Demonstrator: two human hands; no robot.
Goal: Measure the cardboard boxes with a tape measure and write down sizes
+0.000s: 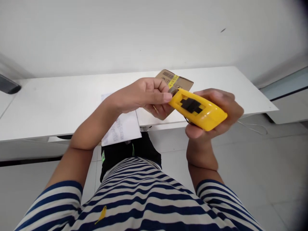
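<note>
My right hand [216,110] is wrapped round a yellow utility knife [197,109] with a black slider, held in the air above the table's front edge. My left hand [146,96] pinches the knife's tip, thumb and fingers closed on the blade end [173,90]. Behind both hands a brown cardboard box [178,80] with a yellow tape strip and a barcode label lies on the white table [60,102], partly hidden by my fingers.
A white printed sheet [121,128] hangs over the table's front edge under my left wrist. A dark object [8,84] sits at the far left. The white wall stands behind the table, pale floor tiles lie to the right, and a thin cable [252,126] trails there.
</note>
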